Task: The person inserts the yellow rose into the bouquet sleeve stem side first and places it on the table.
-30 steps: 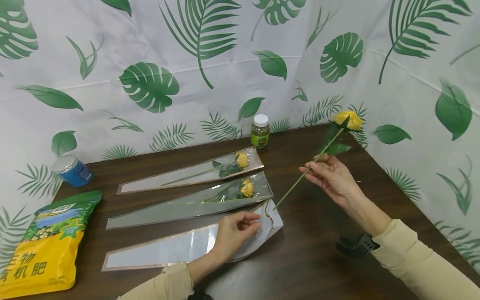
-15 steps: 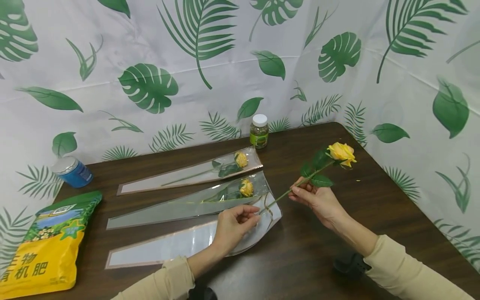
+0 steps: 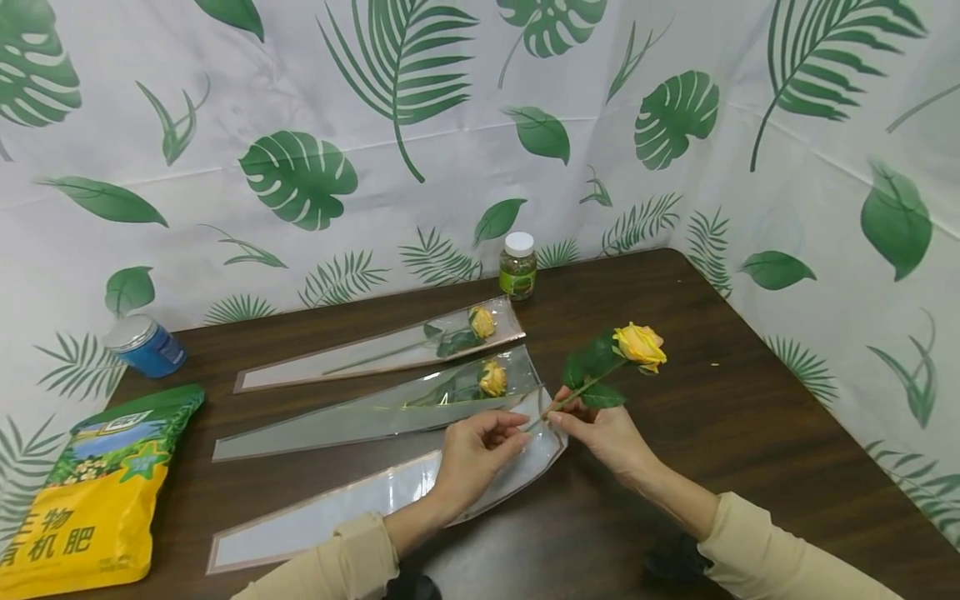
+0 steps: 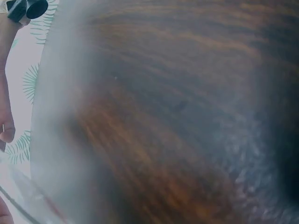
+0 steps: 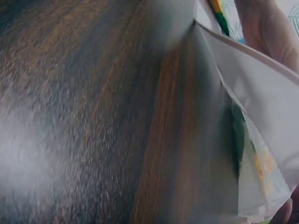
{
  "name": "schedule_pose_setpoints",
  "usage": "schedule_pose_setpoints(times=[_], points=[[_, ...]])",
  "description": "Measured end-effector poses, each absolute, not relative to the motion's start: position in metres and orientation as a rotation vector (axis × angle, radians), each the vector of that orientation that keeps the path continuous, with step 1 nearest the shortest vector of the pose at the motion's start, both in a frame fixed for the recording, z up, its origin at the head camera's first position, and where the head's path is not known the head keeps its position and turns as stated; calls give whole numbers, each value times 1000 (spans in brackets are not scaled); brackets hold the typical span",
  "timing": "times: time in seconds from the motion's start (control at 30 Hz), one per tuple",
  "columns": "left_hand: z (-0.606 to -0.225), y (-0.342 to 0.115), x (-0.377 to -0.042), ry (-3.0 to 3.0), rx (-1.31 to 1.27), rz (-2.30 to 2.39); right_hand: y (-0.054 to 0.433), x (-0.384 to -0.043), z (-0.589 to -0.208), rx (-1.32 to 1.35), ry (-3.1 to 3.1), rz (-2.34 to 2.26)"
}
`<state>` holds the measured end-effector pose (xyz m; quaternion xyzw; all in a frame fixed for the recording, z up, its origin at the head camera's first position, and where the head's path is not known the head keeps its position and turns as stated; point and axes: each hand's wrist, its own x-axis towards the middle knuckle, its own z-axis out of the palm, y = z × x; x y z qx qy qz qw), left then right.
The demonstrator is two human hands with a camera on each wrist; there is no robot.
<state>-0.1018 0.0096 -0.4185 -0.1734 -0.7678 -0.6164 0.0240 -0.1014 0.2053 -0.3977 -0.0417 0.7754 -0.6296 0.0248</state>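
Note:
In the head view my right hand [image 3: 611, 442] pinches the green stem of a yellow rose [image 3: 640, 346]. The bloom points to the right, above the table. The stem's lower part runs into the mouth of a long, tapered flower sleeve [image 3: 330, 508]. At that mouth my left hand [image 3: 476, 462] pinches the sleeve's film, its thumb and fingers close to the stem. The stem's end is hidden. In the right wrist view the sleeve [image 5: 266, 102] is lifted off the table on the right side. Mostly blurred tabletop fills the left wrist view.
Behind lie two more sleeves, a nearer one [image 3: 300, 429] and a farther one [image 3: 285, 367], each holding a yellow rose. A white-lidded jar [image 3: 518, 267] stands at the back. A blue tub [image 3: 150, 346] and a yellow-green bag [image 3: 97, 500] are on the left of the brown table [image 3: 750, 467].
My right hand has come left and down with the rose, and its stem has gone from the sleeve's edge into the mouth. The left hand has stayed nearly in place.

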Motion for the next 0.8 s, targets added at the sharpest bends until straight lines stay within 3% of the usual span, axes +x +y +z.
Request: schedule_pose_setpoints(times=[0.57, 0.8], points=[[-428, 5, -99, -2392, -630, -1826, 226, -101, -392, -292, 2081, -2165], [-427, 5, -100, -2332, -674, -1820, 222, -97, -391, -92, 2091, -2221]])
